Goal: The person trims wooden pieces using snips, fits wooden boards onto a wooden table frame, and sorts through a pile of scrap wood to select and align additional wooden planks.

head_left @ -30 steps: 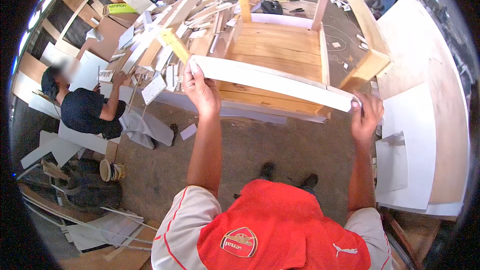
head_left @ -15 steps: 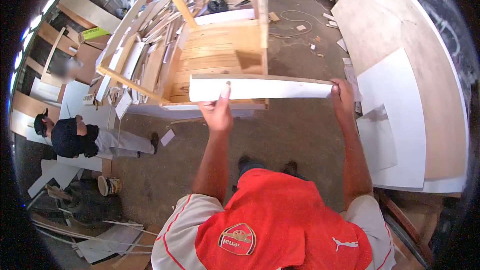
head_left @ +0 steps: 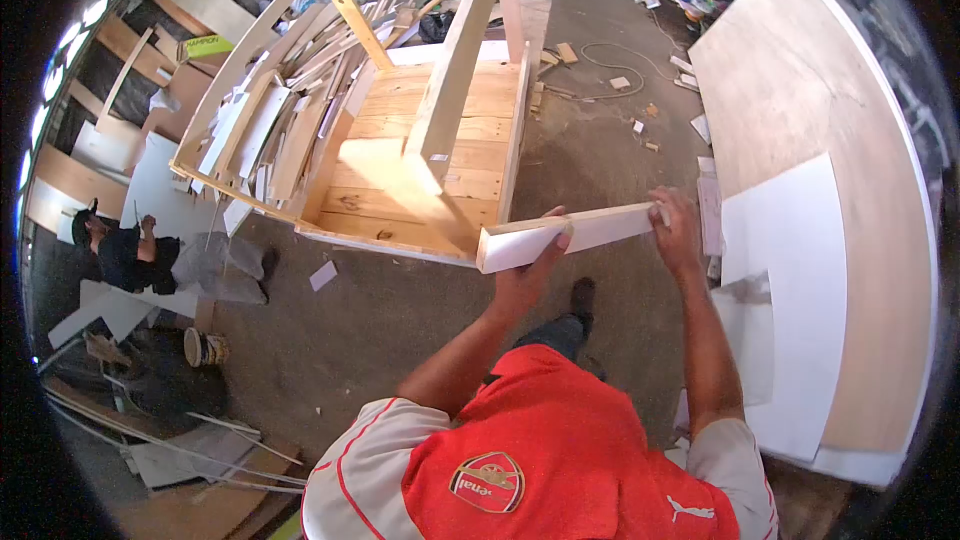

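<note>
A white-faced wooden board [head_left: 607, 228] with bare wood along its top edge spans between my hands in front of me. My left hand [head_left: 530, 270] grips it near its left end, thumb on the white face. At the right end, my right hand [head_left: 677, 225] has its fingers closed on the board. Just beyond the board's left end stands a wooden frame [head_left: 400, 230] with a slatted plank base and upright posts. One long post [head_left: 460, 70] of the frame rises toward me and casts a shadow on the planks.
White and plywood sheets [head_left: 790, 90] lean along the right side. Scrap wood strips [head_left: 300, 120] pile up behind the frame. A person [head_left: 130, 250] in dark clothing is at the left, near a bucket [head_left: 204, 347]. A cable [head_left: 625, 65] and offcuts lie on the floor.
The board has moved right relative to the frame and turned, its left end now nearer me. Both my hands still hold it. The view has shifted, and the long post stands more fully in sight.
</note>
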A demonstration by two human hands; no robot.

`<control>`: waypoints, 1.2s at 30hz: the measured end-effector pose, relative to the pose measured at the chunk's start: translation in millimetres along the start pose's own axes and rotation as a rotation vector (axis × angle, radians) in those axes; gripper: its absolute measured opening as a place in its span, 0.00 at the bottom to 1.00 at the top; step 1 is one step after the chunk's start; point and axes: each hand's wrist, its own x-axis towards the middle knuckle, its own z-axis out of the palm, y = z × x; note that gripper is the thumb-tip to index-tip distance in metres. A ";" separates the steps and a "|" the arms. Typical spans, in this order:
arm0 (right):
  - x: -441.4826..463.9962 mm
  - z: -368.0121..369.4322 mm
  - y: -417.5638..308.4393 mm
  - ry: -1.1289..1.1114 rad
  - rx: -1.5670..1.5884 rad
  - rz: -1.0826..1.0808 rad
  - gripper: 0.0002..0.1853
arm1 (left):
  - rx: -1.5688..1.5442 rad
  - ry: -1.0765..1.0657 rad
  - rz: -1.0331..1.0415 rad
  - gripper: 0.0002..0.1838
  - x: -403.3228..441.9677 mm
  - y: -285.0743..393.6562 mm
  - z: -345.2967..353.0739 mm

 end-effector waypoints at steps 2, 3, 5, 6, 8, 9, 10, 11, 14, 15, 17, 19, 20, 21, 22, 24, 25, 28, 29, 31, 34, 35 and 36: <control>25.3 10.0 12.1 -0.154 0.119 -0.040 0.28 | -0.055 0.089 -0.065 0.20 32.1 -29.1 14.0; 37.2 15.5 20.4 -0.189 0.116 -0.083 0.30 | -0.083 0.133 -0.103 0.20 49.4 -43.4 20.2; 64.3 23.6 36.5 -0.247 0.106 -0.167 0.33 | -0.246 0.235 -0.174 0.19 89.4 -67.1 31.2; 79.4 27.0 47.1 -0.256 0.085 -0.188 0.37 | -0.330 0.284 -0.211 0.19 110.8 -74.9 38.6; 97.4 38.1 81.4 -0.317 0.066 -0.125 0.35 | -0.299 0.302 -0.290 0.18 144.4 -81.6 49.6; 117.8 40.8 93.8 -0.334 0.056 -0.102 0.35 | -0.282 0.306 -0.316 0.18 167.6 -82.4 54.1; 137.2 40.8 107.0 -0.354 0.071 -0.085 0.34 | -0.273 0.281 -0.329 0.18 188.1 -82.5 60.6; 150.3 39.4 118.1 -0.381 0.089 -0.060 0.34 | -0.262 0.258 -0.351 0.18 202.3 -82.8 67.5; 185.3 42.5 159.9 -0.376 0.093 -0.098 0.33 | -0.266 0.239 -0.357 0.19 241.0 -110.4 85.6; 203.6 45.2 172.5 -0.353 0.085 -0.134 0.33 | -0.273 0.239 -0.340 0.20 257.1 -117.7 92.0; 238.7 49.5 198.8 -0.381 0.139 -0.114 0.33 | -0.256 0.222 -0.348 0.21 283.6 -132.6 101.9; 276.1 56.4 227.0 -0.390 0.175 -0.129 0.33 | -0.239 0.226 -0.384 0.23 319.6 -136.7 117.6; 295.6 61.8 240.9 -0.383 0.186 -0.157 0.33 | -0.230 0.241 -0.413 0.24 335.8 -139.1 127.0; 315.8 68.0 256.0 -0.377 0.198 -0.185 0.33 | -0.220 0.255 -0.442 0.25 354.0 -142.2 136.4; 335.9 75.0 271.6 -0.378 0.197 -0.206 0.33 | -0.219 0.250 -0.450 0.26 373.8 -152.1 142.2; 383.0 84.0 306.9 -0.374 0.189 -0.247 0.33 | -0.220 0.235 -0.462 0.28 421.6 -177.1 157.0; 411.8 86.3 324.9 -0.386 0.168 -0.254 0.32 | -0.236 0.274 -0.459 0.28 450.1 -187.8 167.5; 479.5 90.7 365.4 -0.427 0.107 -0.267 0.31 | -0.266 0.366 -0.475 0.28 516.6 -199.3 199.3; 503.3 94.4 375.6 -0.426 0.081 -0.288 0.31 | -0.268 0.378 -0.471 0.28 535.6 -197.7 205.1; 549.9 107.6 393.7 -0.419 0.070 -0.318 0.31 | -0.283 0.410 -0.462 0.26 573.1 -197.1 212.0; 620.5 136.4 410.2 -0.421 0.101 -0.365 0.31 | -0.339 0.491 -0.423 0.26 625.0 -207.9 210.5; 642.8 148.9 411.6 -0.433 0.108 -0.384 0.32 | -0.359 0.531 -0.405 0.26 640.8 -215.3 202.7; 662.8 161.5 408.8 -0.441 0.117 -0.400 0.32 | -0.375 0.567 -0.385 0.27 654.9 -218.5 193.9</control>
